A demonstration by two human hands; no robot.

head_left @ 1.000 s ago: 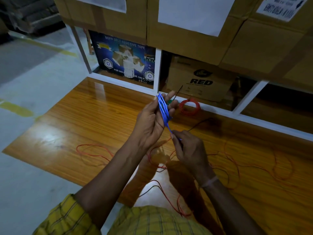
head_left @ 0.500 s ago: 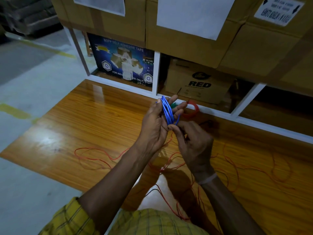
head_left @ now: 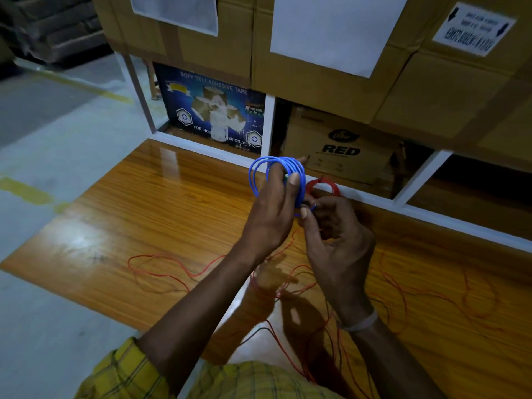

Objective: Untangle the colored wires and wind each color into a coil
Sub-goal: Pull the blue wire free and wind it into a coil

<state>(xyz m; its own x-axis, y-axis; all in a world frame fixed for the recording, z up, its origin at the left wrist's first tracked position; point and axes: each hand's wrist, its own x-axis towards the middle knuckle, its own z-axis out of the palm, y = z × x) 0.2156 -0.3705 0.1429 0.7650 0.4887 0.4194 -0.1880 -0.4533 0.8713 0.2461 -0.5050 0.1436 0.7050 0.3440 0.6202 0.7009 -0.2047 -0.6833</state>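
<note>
While the left hand point(head_left: 270, 217) grips a blue wire coil point(head_left: 276, 177) raised above the bench point(head_left: 161, 203), with its fingers curled round the loops and the thumb pressed against them, the right hand point(head_left: 336, 243) pinches the loose blue wire end point(head_left: 312, 208) just below the coil, right beside the left fingertips. Several blue loops stand upright and fan out to the left of the left hand. A small red coil point(head_left: 322, 187) lies on the far edge of the bench, just behind the right hand and against the white shelf frame point(head_left: 374, 198). Loose red wire point(head_left: 161, 262) sprawls in untidy loops over the near part of the bench, to the left of the forearms, beneath them and far out to the right. On the shelf beyond stand a blue adhesive-tape carton point(head_left: 213, 110) at left and a brown carton marked RED point(head_left: 339, 148) to its right. Yellow checked sleeves point(head_left: 121, 372) show at the near edge.
</note>
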